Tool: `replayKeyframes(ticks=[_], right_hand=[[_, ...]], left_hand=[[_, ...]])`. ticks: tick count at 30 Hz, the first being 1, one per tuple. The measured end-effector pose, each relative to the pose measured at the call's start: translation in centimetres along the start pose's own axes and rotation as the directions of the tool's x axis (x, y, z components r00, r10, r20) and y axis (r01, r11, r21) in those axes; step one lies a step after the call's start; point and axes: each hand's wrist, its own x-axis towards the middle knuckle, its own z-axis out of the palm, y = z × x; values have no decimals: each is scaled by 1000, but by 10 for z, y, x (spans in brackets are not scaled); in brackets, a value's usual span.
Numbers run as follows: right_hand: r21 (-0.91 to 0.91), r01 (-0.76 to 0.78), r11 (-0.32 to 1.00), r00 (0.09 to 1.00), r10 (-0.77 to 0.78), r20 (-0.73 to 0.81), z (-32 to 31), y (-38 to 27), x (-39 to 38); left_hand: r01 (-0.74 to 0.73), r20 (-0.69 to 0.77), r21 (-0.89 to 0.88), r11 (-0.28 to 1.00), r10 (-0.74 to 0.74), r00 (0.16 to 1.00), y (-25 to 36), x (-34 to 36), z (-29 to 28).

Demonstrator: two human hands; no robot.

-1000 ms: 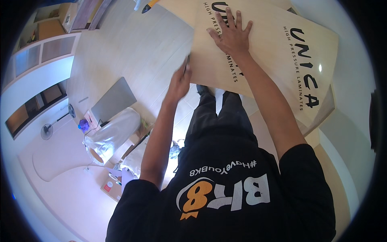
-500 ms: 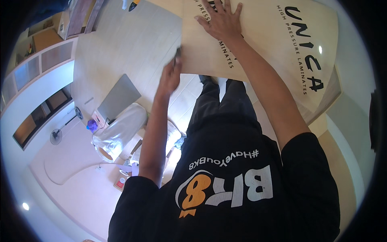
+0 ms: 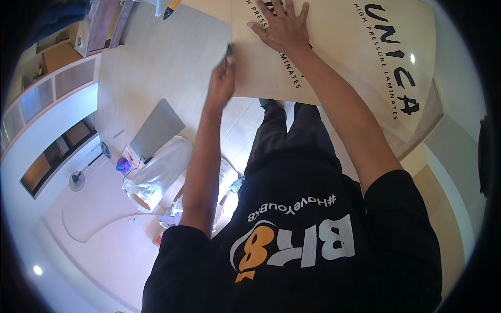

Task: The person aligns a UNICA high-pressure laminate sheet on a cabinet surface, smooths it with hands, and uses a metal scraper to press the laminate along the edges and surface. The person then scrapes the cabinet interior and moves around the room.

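Observation:
A large tan laminate sheet (image 3: 344, 73) with dark printing lies in front of me. My right hand (image 3: 284, 28) is open and flat on it, fingers spread. At the sheet's left edge, my left hand (image 3: 223, 81) is closed round a small dark tool (image 3: 228, 51), whose far end points away from me. Fingers and motion blur hide most of that tool, so its exact kind does not show. It is right beside the edge; whether it touches cannot be made out.
An orange and black tool (image 3: 170, 9) lies past the sheet's far left corner. On the floor to my left are a grey panel (image 3: 158, 125), a white plastic-wrapped bundle (image 3: 162, 169) and a fan (image 3: 76, 180). A wall (image 3: 454, 130) stands at right.
My left hand has slid a little away from me along the sheet's left edge with the dark tool. My right hand has stayed pressed on the same part of the sheet.

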Motion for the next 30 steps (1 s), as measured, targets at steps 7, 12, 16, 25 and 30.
replayKeyframes(ticks=[7,12,16,25,30], right_hand=[[-216,8,976,1000,-12,-14,5,-4,-3],[-206,11,978,999,-19,-34,6,-5,-4],[-208,4,978,1000,-7,-15,8,-3,-2],[-152,11,988,997,-23,-72,16,0,-3],[-261,17,965,1000,-18,-4,4,-4,-2]], left_hand=[[29,16,164,986,-32,999,-8,-58,-10],[16,-23,28,999,-16,1000,-6,-54,-7],[-95,-60,-109,989,89,994,7,46,-5],[136,40,43,990,-138,990,-21,-103,-5],[53,-26,-51,997,-55,998,-2,-7,-6]])
